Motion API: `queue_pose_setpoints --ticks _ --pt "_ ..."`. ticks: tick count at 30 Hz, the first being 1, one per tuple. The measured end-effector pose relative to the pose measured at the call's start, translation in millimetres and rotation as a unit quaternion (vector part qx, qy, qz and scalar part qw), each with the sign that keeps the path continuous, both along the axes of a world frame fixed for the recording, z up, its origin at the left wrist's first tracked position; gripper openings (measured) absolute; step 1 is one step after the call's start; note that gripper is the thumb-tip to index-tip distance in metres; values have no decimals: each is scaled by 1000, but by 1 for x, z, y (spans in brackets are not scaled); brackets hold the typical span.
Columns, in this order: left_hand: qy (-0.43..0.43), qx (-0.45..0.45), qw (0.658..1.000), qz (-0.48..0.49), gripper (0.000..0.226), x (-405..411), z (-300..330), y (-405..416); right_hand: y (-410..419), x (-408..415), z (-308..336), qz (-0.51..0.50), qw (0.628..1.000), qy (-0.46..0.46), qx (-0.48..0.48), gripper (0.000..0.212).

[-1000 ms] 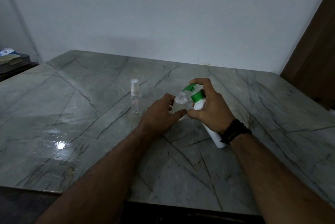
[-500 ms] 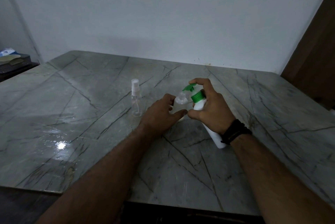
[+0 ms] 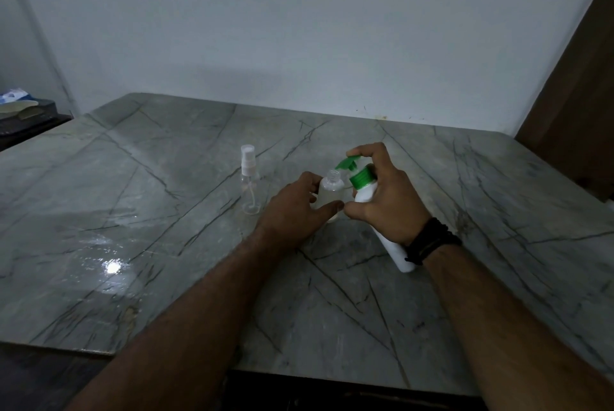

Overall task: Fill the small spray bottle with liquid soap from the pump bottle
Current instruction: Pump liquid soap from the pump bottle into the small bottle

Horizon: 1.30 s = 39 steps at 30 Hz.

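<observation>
My left hand (image 3: 294,208) wraps a small clear spray bottle (image 3: 330,186) that stands uncapped on the marble table (image 3: 166,244), mouth open upward. My right hand (image 3: 387,201) grips a white pump bottle (image 3: 395,251) with a green collar and green pump head (image 3: 349,163), tilted toward the left. The index finger rests on the pump head, and the nozzle hangs just over the small bottle's mouth. Pale liquid seems to sit in the small bottle; its level is unclear.
A second small clear spray bottle (image 3: 250,183) with its white sprayer on stands upright left of my hands. A dark stand with papers (image 3: 23,111) is at the far left. A brown panel (image 3: 578,95) rises at the right. A white wall backs the table.
</observation>
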<state>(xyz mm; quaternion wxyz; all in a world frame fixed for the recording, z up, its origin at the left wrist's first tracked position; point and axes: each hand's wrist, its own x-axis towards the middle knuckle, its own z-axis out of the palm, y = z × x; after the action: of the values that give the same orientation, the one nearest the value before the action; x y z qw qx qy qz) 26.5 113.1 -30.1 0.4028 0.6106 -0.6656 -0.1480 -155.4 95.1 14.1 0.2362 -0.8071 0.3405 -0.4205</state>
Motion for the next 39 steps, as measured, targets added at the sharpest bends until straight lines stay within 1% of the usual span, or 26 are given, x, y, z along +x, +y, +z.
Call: queue_pose_setpoints --ticks 3,6,10,16,22,25,28,31,34,39 --pt "-3 0 1000 5 53 -1 0 -1 1 -1 1 -6 1000 -16 11 69" --pt "-6 1 1000 6 54 0 0 -1 2 -2 2 -5 1000 -25 12 72" --pt "-4 -1 1000 5 53 0 -1 -1 3 -1 2 -2 1000 -13 1 75" --pt "-4 5 1000 1 51 0 -1 -3 0 -1 1 -4 1000 -6 19 70" --pt "-2 0 1000 2 51 0 -1 -2 1 -2 0 0 1000 -1 7 76" --pt "-4 3 1000 1 53 0 -2 -2 0 0 0 -3 1000 13 10 73" --pt "-9 5 1000 2 53 1 -2 -3 0 -1 0 -10 1000 0 12 70" --pt "-7 4 1000 6 53 1 -3 -4 1 -2 0 -8 1000 -10 14 73" --pt "-3 -4 1000 5 52 0 -3 -3 1 -2 -1 0 1000 3 4 77" --pt "-2 6 1000 7 54 0 -3 -3 1 -2 1 6 1000 2 12 72"
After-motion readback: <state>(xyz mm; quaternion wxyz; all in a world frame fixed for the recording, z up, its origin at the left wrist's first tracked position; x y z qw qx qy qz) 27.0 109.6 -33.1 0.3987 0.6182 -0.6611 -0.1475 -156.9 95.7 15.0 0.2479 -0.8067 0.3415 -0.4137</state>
